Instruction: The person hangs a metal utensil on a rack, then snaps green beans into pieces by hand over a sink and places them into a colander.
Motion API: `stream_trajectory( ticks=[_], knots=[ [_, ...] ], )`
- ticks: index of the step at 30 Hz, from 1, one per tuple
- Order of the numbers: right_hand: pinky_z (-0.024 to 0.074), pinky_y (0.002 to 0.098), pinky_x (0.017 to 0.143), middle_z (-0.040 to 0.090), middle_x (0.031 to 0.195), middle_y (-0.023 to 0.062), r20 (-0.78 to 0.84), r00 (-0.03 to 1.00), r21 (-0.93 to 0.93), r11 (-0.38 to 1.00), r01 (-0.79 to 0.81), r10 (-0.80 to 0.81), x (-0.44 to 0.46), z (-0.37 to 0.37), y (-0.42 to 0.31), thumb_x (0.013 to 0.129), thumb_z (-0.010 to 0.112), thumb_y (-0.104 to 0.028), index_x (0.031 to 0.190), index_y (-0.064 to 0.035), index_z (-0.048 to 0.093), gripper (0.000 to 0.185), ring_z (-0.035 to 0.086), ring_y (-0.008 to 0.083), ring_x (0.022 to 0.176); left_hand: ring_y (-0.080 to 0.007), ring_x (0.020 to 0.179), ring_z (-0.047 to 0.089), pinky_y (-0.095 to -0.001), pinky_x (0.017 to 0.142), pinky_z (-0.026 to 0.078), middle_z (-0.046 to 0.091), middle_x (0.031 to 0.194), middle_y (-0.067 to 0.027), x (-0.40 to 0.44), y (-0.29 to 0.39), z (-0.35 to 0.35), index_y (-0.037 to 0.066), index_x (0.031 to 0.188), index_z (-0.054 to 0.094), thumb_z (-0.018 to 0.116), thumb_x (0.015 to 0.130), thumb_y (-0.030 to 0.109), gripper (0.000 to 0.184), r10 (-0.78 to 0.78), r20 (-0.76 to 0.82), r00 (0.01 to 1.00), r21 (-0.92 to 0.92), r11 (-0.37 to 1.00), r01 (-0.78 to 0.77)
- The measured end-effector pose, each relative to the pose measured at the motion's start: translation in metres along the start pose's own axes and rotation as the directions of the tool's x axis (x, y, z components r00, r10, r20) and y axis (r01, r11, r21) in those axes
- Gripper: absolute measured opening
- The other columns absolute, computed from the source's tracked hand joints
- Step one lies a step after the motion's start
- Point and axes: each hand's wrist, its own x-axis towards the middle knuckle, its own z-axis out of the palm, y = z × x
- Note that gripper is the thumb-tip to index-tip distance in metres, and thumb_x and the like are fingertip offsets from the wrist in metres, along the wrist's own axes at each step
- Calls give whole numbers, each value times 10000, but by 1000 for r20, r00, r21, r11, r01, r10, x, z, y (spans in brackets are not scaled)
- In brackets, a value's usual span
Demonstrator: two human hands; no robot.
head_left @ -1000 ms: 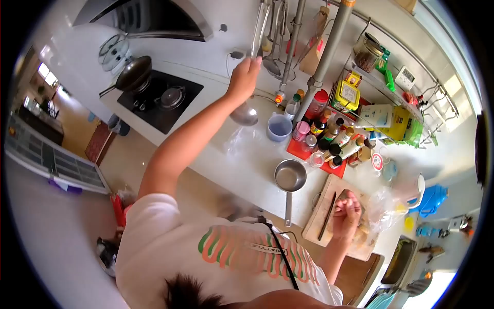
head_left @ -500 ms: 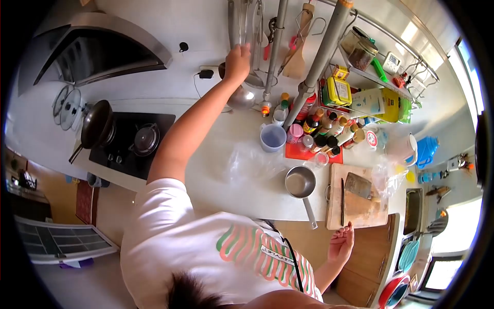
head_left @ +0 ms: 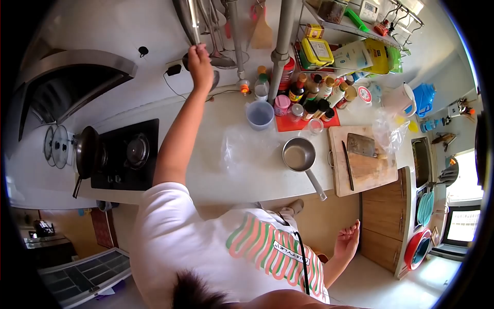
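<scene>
My left hand [head_left: 200, 67] is raised at the wall, its fingers closed round the metal handle of a ladle [head_left: 215, 81] among the hanging utensils. The ladle's bowl is partly hidden behind the hand. My right hand [head_left: 347, 242] hovers low beyond the counter's front edge, fingers loosely bent and apart, with nothing visible in it. A small steel saucepan [head_left: 299, 154] stands on the counter between the two hands. To its right lies a wooden board [head_left: 373, 172] bearing a cleaver [head_left: 361, 144] and a dark chopstick-like stick [head_left: 348, 165].
A black hob [head_left: 126, 154] and a dark pan [head_left: 88, 152] are at the left. A blue-grey cup [head_left: 260, 115], a crumpled clear bag [head_left: 234, 149] and several bottles on a red mat [head_left: 285, 123] stand near the wall. A vertical pipe [head_left: 280, 56] rises behind them.
The view has swung right and tilted. My left hand stays at the hanging utensils. My right hand has drawn back from over the board to below the counter edge, uncovering the cleaver.
</scene>
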Motion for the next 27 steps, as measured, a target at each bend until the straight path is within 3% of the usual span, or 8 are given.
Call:
stream_trajectory(
  ticks=[1,5,8,11,14,18,23,27],
  knots=[
    [462,251,695,593,900,-11,-4,1000,6,1000,-5,5,1,-9,-6,1055,539,-131,1199,-40,605,183,492,96,725,-78,645,460,-244,599,405,509,751,16,2,-11,-4,25,1050,618,483,1080,265,277,76,-61,995,81,994,-71],
    [459,257,692,589,901,-7,-67,997,39,999,-22,25,14,-37,-36,1055,534,-126,1220,-40,598,197,486,101,724,-61,628,449,-232,542,382,517,746,31,3,33,-15,45,1063,667,494,1073,272,285,-40,-130,991,90,995,51],
    [456,256,683,589,906,-9,22,994,127,986,-110,109,33,-49,-68,1050,544,-125,1259,-46,589,228,476,102,718,-129,663,524,-300,647,449,567,725,-13,7,57,-15,15,1077,678,472,1071,258,318,60,-158,986,210,977,-26],
    [445,251,663,581,915,-2,-145,989,51,999,-3,11,49,-60,-100,1034,574,-119,1330,-43,555,307,460,104,711,-71,613,455,-246,568,398,546,732,21,15,57,-8,36,1103,685,494,1079,299,325,121,-160,980,236,968,-81],
    [452,241,656,593,913,-4,-75,996,40,998,43,-40,49,-62,-113,1032,575,-115,1333,-47,557,310,470,104,709,-72,608,455,-247,562,394,547,730,23,17,45,-3,39,1102,685,495,1080,297,321,102,-148,984,237,969,-65],
    [451,251,646,617,931,-5,-138,988,7,997,72,-70,50,-88,-102,1047,551,-153,1289,-52,582,264,474,105,704,-69,585,450,-244,522,374,537,717,26,16,30,3,42,1101,672,486,1083,284,306,23,-116,993,165,986,-4],
    [460,251,638,622,917,-25,-77,996,130,991,-26,37,47,-96,-72,1041,552,-157,1224,-52,624,222,496,96,703,-76,626,468,-245,597,403,546,720,23,18,23,3,46,1100,669,475,1087,300,320,23,-93,995,160,987,-8],
    [460,256,640,628,917,-16,-56,997,171,984,-45,56,47,-85,-62,1040,553,-156,1214,-55,635,217,497,103,701,-152,696,556,-308,705,459,587,720,-22,15,12,-1,41,1073,674,463,1077,293,329,-25,-76,997,189,981,39]
  ],
)
